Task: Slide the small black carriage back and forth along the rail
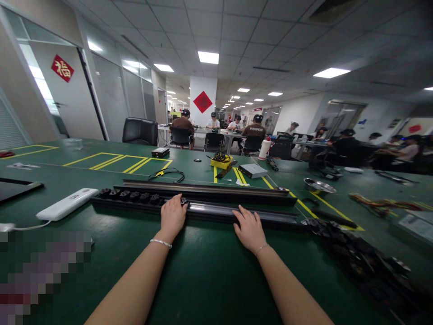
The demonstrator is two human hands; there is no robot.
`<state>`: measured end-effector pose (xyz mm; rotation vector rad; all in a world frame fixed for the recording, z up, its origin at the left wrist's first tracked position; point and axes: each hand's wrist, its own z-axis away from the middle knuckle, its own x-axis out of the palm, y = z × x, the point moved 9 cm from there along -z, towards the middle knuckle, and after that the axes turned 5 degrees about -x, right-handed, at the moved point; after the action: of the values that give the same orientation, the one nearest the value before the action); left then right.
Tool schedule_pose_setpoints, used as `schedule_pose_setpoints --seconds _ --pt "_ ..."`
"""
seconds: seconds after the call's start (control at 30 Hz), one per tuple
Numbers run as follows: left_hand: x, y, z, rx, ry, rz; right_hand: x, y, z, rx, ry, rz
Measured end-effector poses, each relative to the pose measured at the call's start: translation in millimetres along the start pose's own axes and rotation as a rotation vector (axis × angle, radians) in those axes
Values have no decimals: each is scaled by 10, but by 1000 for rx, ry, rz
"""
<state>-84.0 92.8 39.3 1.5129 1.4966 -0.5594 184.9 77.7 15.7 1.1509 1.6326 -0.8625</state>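
A long black channel-shaped rail [216, 211] lies crosswise in front of me on the green table. Small black round parts [135, 197] sit in a row in its left half, while its right half shows a shiny bare inner surface. My left hand [173, 215] is closed at the right end of that row, on a small black part [183, 201] mostly covered by the fingers. On the right half of the rail, my right hand [250, 229] rests with its fingers apart, touching the near edge. A second black rail [209, 190] lies just behind, roughly parallel.
A white power strip [69, 203] lies left of the rail. At right are a pile of black parts [365, 262], a metal bowl [320, 185] and coloured cables [382, 203]. Beyond lie a yellow box [221, 163], a grey box [252, 170] and a white bottle [264, 149]. People sit farther back.
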Motion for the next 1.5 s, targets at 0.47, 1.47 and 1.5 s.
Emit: schedule_pose_setpoints --seconds 0.47,1.47,1.5 --pt "19 -8 12 6 -90 -88 4 4 -2 6 -10 7" --pt "44 -75 -19 -27 -138 27 -15 -3 6 9 -13 -11" --pt "50 -80 -21 -28 -138 29 -16 -2 5 10 -13 -9"
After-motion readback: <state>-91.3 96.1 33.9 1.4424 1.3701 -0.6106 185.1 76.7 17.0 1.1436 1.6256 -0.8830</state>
